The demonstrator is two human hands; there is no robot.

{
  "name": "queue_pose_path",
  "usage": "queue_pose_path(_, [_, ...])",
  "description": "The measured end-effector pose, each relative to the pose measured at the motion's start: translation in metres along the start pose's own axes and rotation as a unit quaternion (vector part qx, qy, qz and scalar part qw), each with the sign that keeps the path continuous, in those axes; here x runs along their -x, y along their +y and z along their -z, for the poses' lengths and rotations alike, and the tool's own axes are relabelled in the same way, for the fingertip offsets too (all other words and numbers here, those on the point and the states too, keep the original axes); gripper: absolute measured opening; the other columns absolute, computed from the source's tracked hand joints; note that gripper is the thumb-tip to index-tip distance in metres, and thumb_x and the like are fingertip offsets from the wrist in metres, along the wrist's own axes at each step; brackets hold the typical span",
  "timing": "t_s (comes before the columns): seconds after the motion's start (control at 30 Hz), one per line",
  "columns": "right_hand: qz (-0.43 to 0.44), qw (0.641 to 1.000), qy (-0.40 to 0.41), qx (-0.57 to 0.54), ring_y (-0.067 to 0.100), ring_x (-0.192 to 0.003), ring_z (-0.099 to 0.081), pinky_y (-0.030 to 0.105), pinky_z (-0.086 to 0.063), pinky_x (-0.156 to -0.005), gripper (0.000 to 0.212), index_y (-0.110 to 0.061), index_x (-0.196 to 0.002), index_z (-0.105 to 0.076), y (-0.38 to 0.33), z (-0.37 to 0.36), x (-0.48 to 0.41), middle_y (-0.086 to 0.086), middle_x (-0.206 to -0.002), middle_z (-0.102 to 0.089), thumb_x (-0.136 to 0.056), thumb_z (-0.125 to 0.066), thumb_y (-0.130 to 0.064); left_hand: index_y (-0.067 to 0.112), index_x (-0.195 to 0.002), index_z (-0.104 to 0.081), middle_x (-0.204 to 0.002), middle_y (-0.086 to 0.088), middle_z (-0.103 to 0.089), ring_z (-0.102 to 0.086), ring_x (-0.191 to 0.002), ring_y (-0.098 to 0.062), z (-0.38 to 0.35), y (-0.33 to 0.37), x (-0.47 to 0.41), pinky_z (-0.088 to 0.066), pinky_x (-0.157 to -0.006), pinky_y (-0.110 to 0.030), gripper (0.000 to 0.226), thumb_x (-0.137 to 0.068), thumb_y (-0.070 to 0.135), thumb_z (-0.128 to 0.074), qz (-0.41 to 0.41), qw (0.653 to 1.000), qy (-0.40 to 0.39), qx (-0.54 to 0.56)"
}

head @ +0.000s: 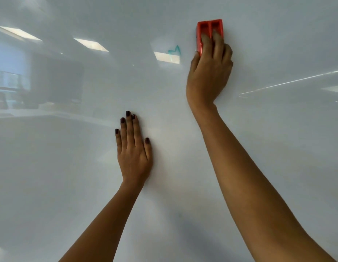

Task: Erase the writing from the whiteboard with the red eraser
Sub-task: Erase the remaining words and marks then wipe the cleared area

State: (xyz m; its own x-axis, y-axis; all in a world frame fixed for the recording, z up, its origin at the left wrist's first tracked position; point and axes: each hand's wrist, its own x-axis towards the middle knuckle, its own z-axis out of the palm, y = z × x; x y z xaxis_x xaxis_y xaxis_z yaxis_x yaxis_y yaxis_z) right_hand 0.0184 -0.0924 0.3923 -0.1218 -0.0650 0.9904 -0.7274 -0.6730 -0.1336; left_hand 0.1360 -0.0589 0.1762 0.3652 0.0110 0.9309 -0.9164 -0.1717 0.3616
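Glossy whiteboard (pixel 259 148) carries one teal mark (pixel 175 50) just left of the right hand (pixel 209 76), clamped on the upright red eraser (pixel 209 28); left hand (pixel 133 148) rests flat, fingers together.

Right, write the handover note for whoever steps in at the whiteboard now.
Right hand: grip shut on the red eraser, fingers in its two top grooves, pressed to the whiteboard.
Left hand: open, flat on the board, lower left of the eraser, holding nothing.
Done: most of the visible board shows no writing.
Left: a small teal mark to the left of the eraser, slightly lower. Probably wipe left and a little down across it.
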Motion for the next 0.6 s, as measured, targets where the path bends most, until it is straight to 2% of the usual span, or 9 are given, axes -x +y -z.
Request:
queue_pose_path(0.07, [0.034,0.999,-0.008,-0.006,0.022,-0.138,-0.036,0.029,-0.033,-0.107,0.042,-0.024,-0.146,-0.040,-0.013,-0.004,0.001,-0.002,-0.154,-0.038,-0.103,-0.040,-0.025,0.007,-0.156,-0.012,-0.165,-0.009,-0.011,-0.006,-0.153,-0.022,0.000,-0.001,0.000,-0.007,-0.125,-0.041,0.059,-0.102,0.026,-0.025,-0.004,1.000,0.000,-0.002])
queue_pose_path(0.2, [0.172,0.984,-0.038,-0.031,0.025,-0.130,-0.046,0.032,-0.037,-0.100,0.046,-0.023,-0.144,-0.044,-0.040,-0.007,0.033,0.000,-0.150,-0.045,-0.099,-0.047,-0.019,0.005,-0.156,-0.015,-0.164,-0.010,-0.012,-0.009,-0.153,-0.023,0.000,-0.001,0.000,-0.008,-0.124,-0.041,0.059,-0.102,0.026,-0.025,-0.005,1.000,0.002,-0.009])
queue_pose_path(0.3, [0.271,0.958,-0.077,-0.044,0.026,-0.131,-0.047,0.035,-0.040,-0.105,0.046,-0.023,-0.145,-0.043,-0.042,-0.008,0.074,-0.001,-0.151,-0.045,-0.100,-0.048,-0.016,0.003,-0.155,-0.016,-0.164,-0.011,-0.013,-0.010,-0.152,-0.024,0.001,-0.001,0.000,-0.009,-0.124,-0.042,0.059,-0.102,0.027,-0.024,-0.006,1.000,0.000,-0.011])
queue_pose_path(0.37, [0.305,0.947,-0.093,-0.039,0.025,-0.133,-0.045,0.036,-0.040,-0.108,0.046,-0.023,-0.145,-0.042,-0.030,-0.005,0.086,-0.002,-0.153,-0.042,-0.100,-0.048,-0.017,0.003,-0.155,-0.016,-0.164,-0.012,-0.012,-0.009,-0.152,-0.025,0.003,-0.001,0.001,-0.010,-0.124,-0.043,0.059,-0.102,0.028,-0.024,-0.007,1.000,-0.006,-0.008])
queue_pose_path(0.47, [0.242,0.969,-0.025,-0.041,0.028,-0.122,-0.056,0.039,-0.047,-0.099,0.044,-0.021,-0.138,-0.053,0.001,0.008,0.082,0.002,-0.142,-0.055,-0.095,-0.059,-0.016,0.004,-0.155,-0.015,-0.164,-0.011,-0.012,-0.009,-0.152,-0.023,0.004,-0.002,0.001,-0.011,-0.124,-0.043,0.060,-0.102,0.028,-0.025,-0.008,1.000,-0.010,-0.009])
queue_pose_path(0.6, [0.015,0.998,0.037,-0.040,0.031,-0.127,-0.051,0.039,-0.042,-0.102,0.043,-0.018,-0.138,-0.052,0.067,0.028,0.069,0.005,-0.146,-0.050,-0.096,-0.057,-0.017,0.005,-0.156,-0.012,-0.165,-0.009,-0.010,-0.006,-0.153,-0.021,0.003,-0.001,0.002,-0.009,-0.125,-0.042,0.060,-0.102,0.029,-0.023,-0.002,1.000,-0.011,-0.007])
